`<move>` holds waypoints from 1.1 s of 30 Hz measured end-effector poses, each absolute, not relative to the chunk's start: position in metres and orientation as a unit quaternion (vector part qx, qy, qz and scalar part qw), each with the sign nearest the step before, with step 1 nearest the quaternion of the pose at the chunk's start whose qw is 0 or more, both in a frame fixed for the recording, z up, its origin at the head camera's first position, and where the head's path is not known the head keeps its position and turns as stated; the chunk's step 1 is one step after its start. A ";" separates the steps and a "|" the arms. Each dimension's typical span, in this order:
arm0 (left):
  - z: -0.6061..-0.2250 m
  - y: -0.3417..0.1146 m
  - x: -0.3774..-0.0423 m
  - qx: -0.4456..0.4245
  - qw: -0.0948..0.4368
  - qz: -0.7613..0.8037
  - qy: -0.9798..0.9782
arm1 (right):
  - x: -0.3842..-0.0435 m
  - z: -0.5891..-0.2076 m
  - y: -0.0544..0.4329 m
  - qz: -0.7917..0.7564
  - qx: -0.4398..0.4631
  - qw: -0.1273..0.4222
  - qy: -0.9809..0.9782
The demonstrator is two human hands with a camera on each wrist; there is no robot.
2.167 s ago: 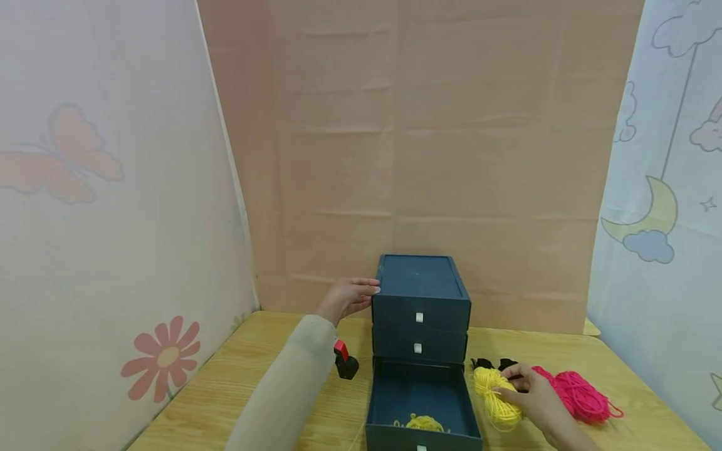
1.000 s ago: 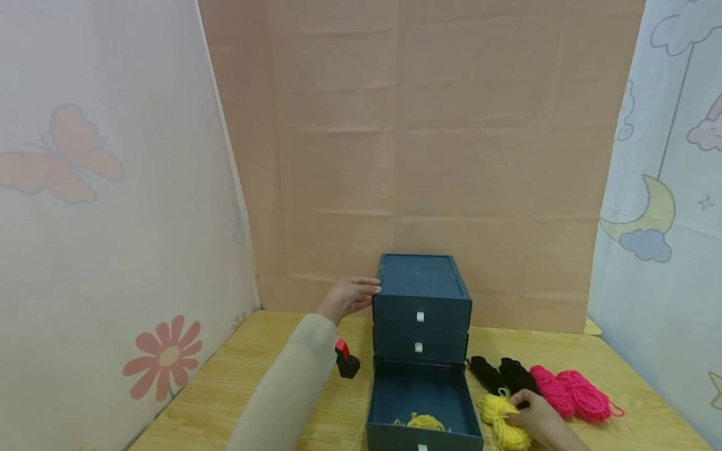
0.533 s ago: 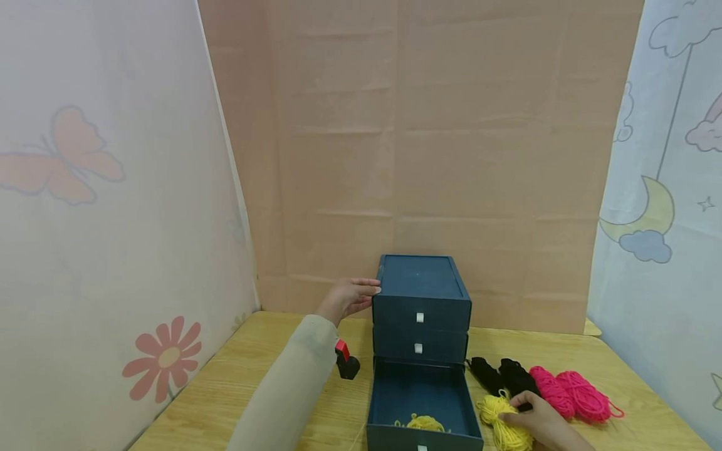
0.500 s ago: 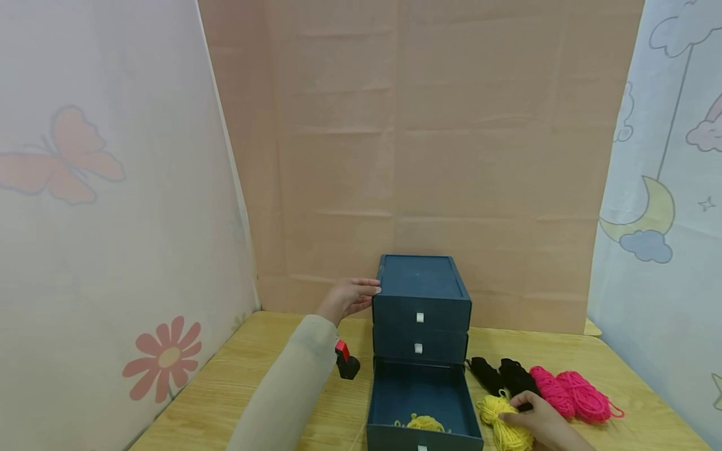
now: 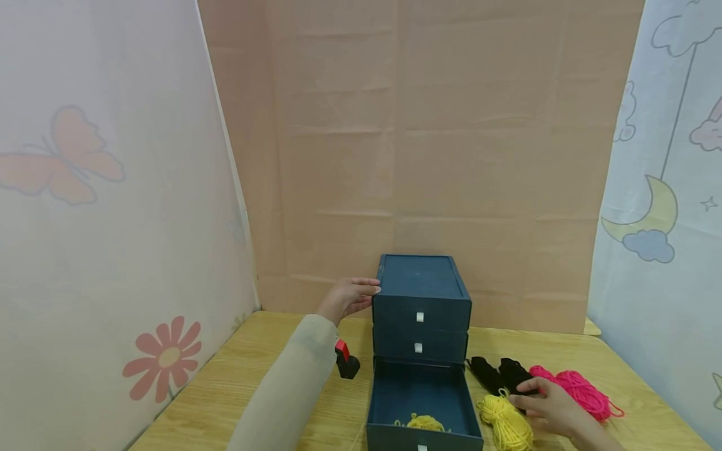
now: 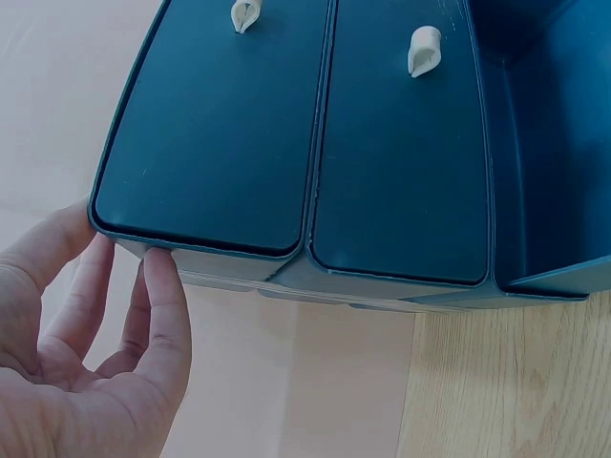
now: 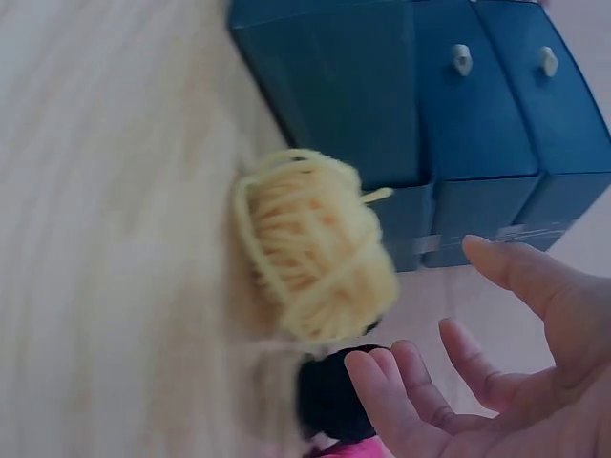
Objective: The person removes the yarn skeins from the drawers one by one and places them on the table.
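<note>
My left hand [image 5: 351, 297] touches the top left edge of a dark blue drawer cabinet [image 5: 420, 275]. In the left wrist view its fingertips [image 6: 160, 262] rest against the cabinet's corner and side, fingers mostly straight. The lowest drawer [image 5: 474, 410] is pulled out, with a small yellow yarn bundle [image 5: 425, 423] near its front. To the drawer's right a larger yellow yarn skein [image 5: 506, 423] lies on the table. My right hand [image 5: 555, 407] hovers beside that skein, fingers spread, holding nothing. In the right wrist view, a gap separates the hand from the yellow skein [image 7: 320, 253].
Two black yarn skeins [image 5: 486, 374] lie behind the yellow one. Pink yarn [image 5: 583, 394] lies to their right, partly behind my right hand. The two upper drawers [image 5: 395, 313] are closed. A brown paper backdrop [image 5: 451, 156] stands behind the cabinet.
The yellow skein came toward me, off the black skeins, then stayed put. My right hand has let go of it and moved right and slightly up. The left hand has stayed still.
</note>
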State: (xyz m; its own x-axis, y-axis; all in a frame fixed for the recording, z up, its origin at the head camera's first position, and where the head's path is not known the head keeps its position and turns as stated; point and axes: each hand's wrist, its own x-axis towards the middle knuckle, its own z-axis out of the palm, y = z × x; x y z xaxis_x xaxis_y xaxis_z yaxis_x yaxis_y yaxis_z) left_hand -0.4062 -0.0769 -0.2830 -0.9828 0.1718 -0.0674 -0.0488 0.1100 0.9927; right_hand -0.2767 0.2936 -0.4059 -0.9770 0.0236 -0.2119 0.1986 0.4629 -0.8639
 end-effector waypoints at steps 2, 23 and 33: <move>-0.283 -0.077 -0.406 0.041 0.081 0.666 0.741 | -0.277 -0.396 0.294 -0.523 0.054 0.089 0.846; -0.284 -0.079 -0.409 0.036 0.086 0.670 0.737 | -0.277 -0.341 0.209 -0.591 -0.151 0.072 0.789; -0.285 -0.080 -0.408 0.037 0.082 0.670 0.737 | -0.294 -0.363 0.179 -0.596 -0.206 0.141 0.763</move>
State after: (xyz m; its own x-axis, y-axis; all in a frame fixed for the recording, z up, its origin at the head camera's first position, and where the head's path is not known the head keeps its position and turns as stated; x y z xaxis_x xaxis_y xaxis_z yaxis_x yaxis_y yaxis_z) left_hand -0.4082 -0.0795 -0.2848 -0.9838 0.1647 -0.0706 -0.0548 0.0986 0.9936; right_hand -0.2944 0.1795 -0.3628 -0.8752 -0.4828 0.0305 -0.1470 0.2052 -0.9676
